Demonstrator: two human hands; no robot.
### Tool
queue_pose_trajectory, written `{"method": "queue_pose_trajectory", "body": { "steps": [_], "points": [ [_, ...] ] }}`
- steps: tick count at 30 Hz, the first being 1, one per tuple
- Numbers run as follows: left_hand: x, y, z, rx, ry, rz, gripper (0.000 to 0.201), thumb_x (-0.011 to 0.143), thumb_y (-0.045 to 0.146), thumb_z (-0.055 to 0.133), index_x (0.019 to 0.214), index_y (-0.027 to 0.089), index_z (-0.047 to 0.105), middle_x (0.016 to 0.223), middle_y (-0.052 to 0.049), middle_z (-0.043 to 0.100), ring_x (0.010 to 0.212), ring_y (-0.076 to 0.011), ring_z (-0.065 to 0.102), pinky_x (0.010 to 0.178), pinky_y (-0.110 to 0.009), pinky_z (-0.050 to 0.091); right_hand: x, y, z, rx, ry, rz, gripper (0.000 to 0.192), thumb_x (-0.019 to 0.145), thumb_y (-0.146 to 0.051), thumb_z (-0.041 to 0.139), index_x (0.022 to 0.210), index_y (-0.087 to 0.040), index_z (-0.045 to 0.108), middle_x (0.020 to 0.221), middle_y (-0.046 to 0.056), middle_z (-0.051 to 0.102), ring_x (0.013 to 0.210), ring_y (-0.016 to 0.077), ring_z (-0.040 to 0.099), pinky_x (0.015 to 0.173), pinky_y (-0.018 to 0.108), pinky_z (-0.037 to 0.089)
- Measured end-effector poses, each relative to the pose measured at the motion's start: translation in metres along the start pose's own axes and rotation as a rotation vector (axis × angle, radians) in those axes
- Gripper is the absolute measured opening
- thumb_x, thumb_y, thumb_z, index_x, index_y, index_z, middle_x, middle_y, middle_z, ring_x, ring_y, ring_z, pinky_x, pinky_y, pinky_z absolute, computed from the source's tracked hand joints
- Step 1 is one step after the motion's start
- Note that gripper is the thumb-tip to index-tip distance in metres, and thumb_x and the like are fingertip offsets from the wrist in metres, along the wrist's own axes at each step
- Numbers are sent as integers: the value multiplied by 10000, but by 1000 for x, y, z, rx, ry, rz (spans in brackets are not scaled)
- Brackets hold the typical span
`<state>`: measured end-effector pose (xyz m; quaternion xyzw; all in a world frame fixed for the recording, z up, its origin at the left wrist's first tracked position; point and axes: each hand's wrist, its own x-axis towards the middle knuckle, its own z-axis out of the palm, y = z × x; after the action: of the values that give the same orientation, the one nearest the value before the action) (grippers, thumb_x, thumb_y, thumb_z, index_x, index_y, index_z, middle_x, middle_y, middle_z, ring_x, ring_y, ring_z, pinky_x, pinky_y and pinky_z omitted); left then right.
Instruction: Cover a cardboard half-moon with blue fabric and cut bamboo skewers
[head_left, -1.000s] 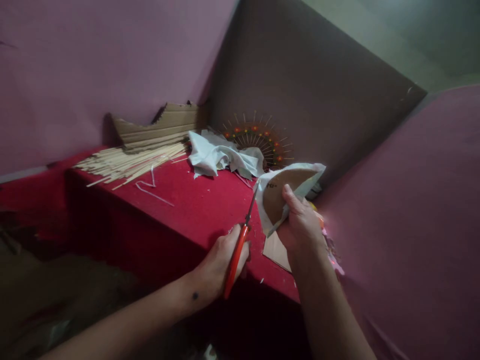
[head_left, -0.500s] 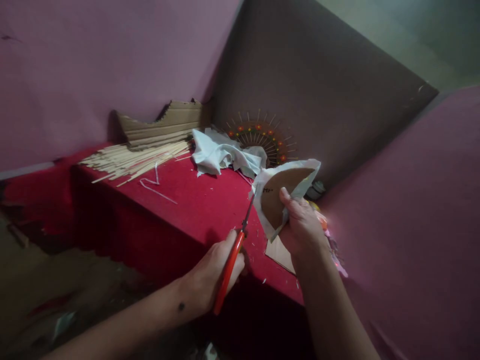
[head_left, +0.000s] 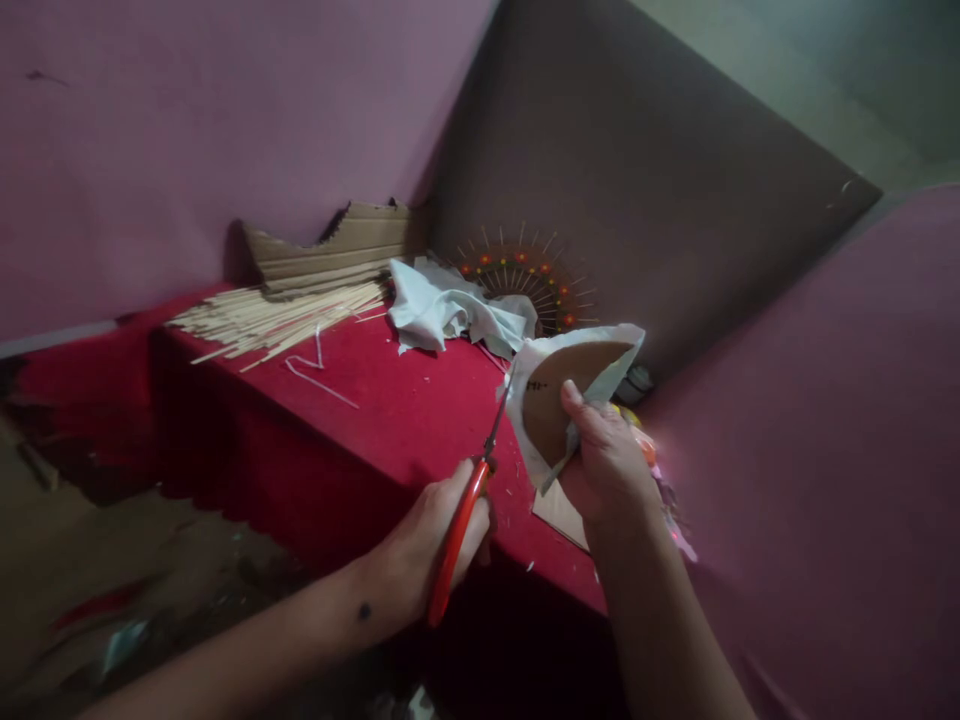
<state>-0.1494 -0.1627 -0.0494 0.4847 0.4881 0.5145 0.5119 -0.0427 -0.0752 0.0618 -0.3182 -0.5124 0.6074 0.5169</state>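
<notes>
My left hand is closed around the red handles of a pair of scissors. The scissors' narrow blades point up and away, at the left edge of a white cloth. That cloth lies behind a brown cardboard piece with a curved edge and dark handwriting, and sticks out around it. My right hand grips cardboard and cloth together from the right, thumb on top and the other fingers hidden underneath. Both hands are above the front part of a red-covered table.
Thin wooden sticks lie at the table's left, beside torn corrugated cardboard. Crumpled white cloth sits at the back, before a round decorated stick piece. A flat cardboard sheet rests under my right hand. Pink walls enclose the corner.
The camera view has shifted slightly, moving the background a little to the right. Both hands keep their hold, and the scissors stay at the cloth's left edge.
</notes>
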Motion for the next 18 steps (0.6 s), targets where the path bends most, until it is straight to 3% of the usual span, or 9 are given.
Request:
{"method": "queue_pose_trajectory", "body": {
  "steps": [4, 10, 15, 18],
  "points": [
    [-3, 11, -3, 10, 14, 36, 266, 915, 366, 397, 759, 186, 515, 523, 12, 578, 386, -95, 457, 402, -202, 366, -1, -1, 1, 0, 5, 10, 222, 691, -302, 764, 865, -202, 669, 822, 11, 733, 775, 188, 689, 713, 327, 561],
    [-3, 23, -6, 12, 60, -141, 275, 864, 373, 449, 645, 211, 413, 369, 58, 436, 307, -89, 371, 346, -196, 304, 2, -2, 2, 16, 12, 7, 241, 672, -287, 772, 882, -208, 681, 836, 9, 740, 759, 198, 694, 732, 348, 566],
    [-6, 22, -8, -61, 47, -80, 52, 777, 240, 488, 777, 189, 475, 656, -18, 620, 568, -148, 586, 504, -235, 447, 6, -4, 3, 8, -14, 25, 196, 701, -282, 754, 872, -213, 686, 851, 17, 746, 779, 212, 700, 749, 369, 566],
    [-7, 19, -10, -135, 38, -73, 111, 715, 171, 485, 824, 174, 507, 803, -58, 636, 667, -166, 601, 588, -273, 476, 5, -4, 5, 1, -46, 41, 197, 713, -278, 749, 888, -211, 690, 853, 25, 747, 809, 220, 700, 760, 369, 566]
  ]
}}
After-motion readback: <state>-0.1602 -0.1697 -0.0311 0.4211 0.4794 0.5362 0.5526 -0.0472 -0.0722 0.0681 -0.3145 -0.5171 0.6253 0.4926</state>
